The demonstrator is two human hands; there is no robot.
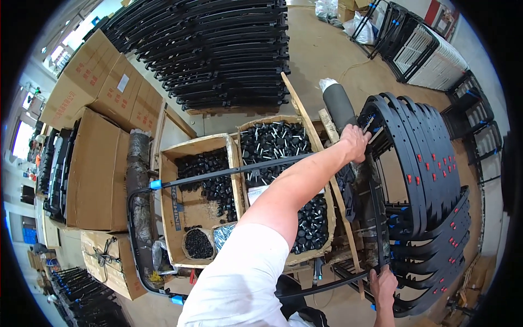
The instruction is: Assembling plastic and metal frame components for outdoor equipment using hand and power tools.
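A large black tubular frame [210, 175] with rounded corners and blue pieces on it lies across the wooden bins in front of me. My left hand [354, 144] reaches across to its far right corner, the fingers closed around the tube there. Part of the far bar is covered by my left forearm. Low on the right, my right hand [384, 283] is wrapped around the frame's near right corner. Under the frame, one wooden bin [233, 180] holds black plastic caps, and another holds black-headed bolts [275, 143].
Brown cartons [98, 174] stand at the left. Tall stacks of black frames [218, 54] rise at the back. Curved black panels with red pieces [430, 158] are stacked close on the right. A grey padded roll [339, 103] and a wooden strip [305, 117] stand near my left hand.
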